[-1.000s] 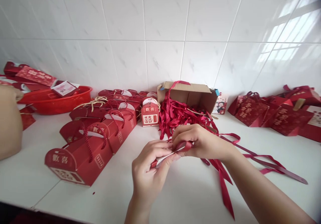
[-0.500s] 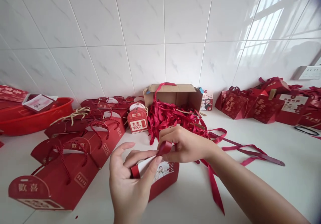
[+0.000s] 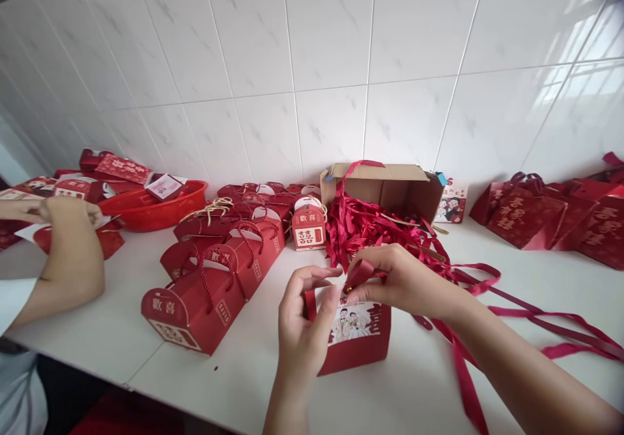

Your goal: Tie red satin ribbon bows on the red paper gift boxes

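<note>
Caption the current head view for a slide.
Left hand holds a red box while the right hand pinches a ribbon loop at its top; behind, a carton spilling red ribbons.

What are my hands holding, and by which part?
Left hand: red cardboard box with couple picture, near its top. Right hand: flat shiny red ribbon, by its loop.

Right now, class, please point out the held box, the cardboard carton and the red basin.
Held box (image 3: 355,326), head view: its printed front.
Cardboard carton (image 3: 400,173), head view: its top flap.
Red basin (image 3: 156,216), head view: its outer wall.
</note>
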